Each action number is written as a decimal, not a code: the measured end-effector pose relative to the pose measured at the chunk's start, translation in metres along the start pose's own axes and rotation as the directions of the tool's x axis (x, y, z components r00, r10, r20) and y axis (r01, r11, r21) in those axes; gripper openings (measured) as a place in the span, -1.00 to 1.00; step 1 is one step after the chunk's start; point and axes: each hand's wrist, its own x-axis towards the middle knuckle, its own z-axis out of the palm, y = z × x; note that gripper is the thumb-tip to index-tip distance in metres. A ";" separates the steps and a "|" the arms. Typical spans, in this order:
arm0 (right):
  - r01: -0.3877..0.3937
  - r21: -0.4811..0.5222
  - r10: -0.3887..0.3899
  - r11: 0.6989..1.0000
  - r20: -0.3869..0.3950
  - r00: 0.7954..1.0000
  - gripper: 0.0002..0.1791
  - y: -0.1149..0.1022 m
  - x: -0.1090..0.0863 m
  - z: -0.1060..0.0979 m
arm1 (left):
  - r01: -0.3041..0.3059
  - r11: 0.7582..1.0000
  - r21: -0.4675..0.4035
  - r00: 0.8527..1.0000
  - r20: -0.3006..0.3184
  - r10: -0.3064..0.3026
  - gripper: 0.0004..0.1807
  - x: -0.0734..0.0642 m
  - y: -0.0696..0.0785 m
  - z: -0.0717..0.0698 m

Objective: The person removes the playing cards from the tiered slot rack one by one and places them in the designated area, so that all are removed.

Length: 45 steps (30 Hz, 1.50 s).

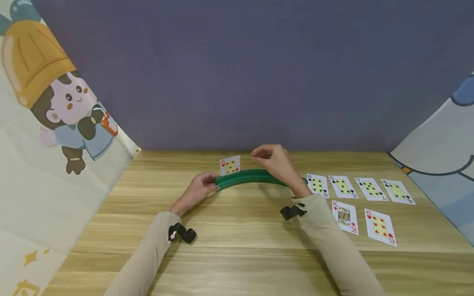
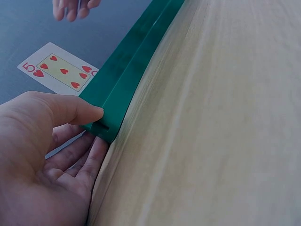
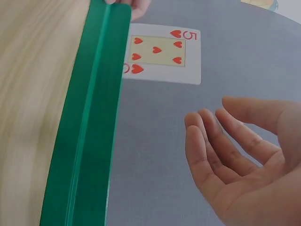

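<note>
A curved green playing-card holder (image 1: 255,176) stands toward the back of the table. My left hand (image 1: 198,188) pinches its left end, with the thumb (image 2: 89,109) on the front face and the fingers behind and under it. The five of hearts (image 1: 230,165) stands upright at the holder near that end, its lower edge hidden by the green in both wrist views. Over the holder's right part, my right hand (image 1: 275,164) hovers with loosely bent fingers (image 3: 202,155). Nothing lies between its thumb and fingers, and it is apart from the card.
Face-up cards lie at the right: a six of spades (image 1: 317,186), a five (image 1: 343,187), a seven (image 1: 371,189) and a four (image 1: 398,192) in one row. Nearer are a king of diamonds (image 1: 345,217) and a six of hearts (image 1: 380,227). A grey-blue wall (image 1: 240,82) rises behind.
</note>
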 end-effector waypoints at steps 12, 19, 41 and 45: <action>-0.195 0.615 0.189 0.764 0.076 0.979 -0.70 0.025 0.022 0.027 | 0.004 1.000 0.002 1.000 0.018 -0.004 -0.65 -0.008 0.043 0.000; -0.224 0.656 0.205 0.721 0.106 0.973 -0.64 0.038 0.020 0.043 | 0.026 1.000 0.000 0.999 0.027 -0.026 -0.63 -0.004 0.027 0.002; -0.182 0.482 0.234 0.857 -0.049 0.971 -0.81 0.031 0.008 0.078 | 0.008 1.000 0.012 1.000 0.014 -0.008 -0.66 -0.004 0.003 0.000; -0.171 0.495 0.230 0.852 -0.060 0.971 -0.79 0.030 0.009 0.074 | 0.002 1.000 0.009 1.000 0.011 -0.002 -0.66 -0.004 0.003 0.001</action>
